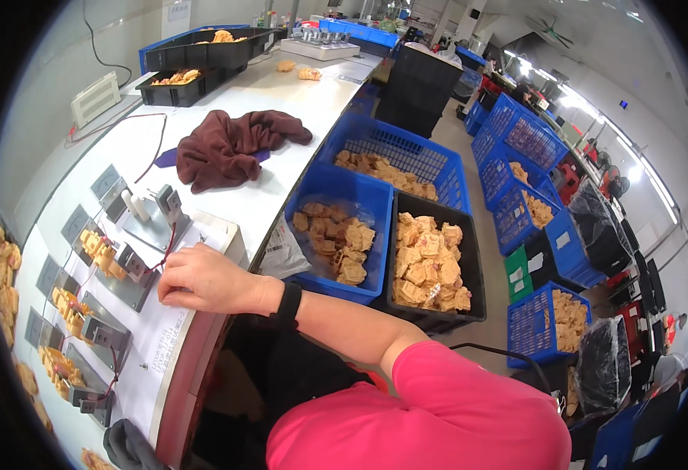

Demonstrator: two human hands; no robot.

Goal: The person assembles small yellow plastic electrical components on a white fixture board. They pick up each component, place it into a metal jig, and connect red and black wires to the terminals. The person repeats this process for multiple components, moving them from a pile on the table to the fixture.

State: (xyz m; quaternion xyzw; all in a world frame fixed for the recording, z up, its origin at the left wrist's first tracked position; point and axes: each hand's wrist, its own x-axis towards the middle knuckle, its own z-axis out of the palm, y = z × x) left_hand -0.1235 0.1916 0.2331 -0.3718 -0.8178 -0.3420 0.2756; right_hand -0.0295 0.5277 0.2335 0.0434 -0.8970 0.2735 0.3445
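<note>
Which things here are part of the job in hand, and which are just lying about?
In use:
right hand
grey metal clamp fixtures
tan plastic moulded parts
white bench

Lying about:
crumpled brown cloth
black plastic trays
blue plastic crates

Head camera looks steeply down – close over the workbench [281, 133]

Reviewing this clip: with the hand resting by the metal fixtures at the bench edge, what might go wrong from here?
1. The right hand rests beside a metal fixture with thin red wires; a finger might snag or tug one loose.
2. The yellow parts seated in the fixture lie close to the fingers and might get nudged out of place.
3. The brown cloth lies bunched near the fixtures; its trailing edge might catch them.
</note>
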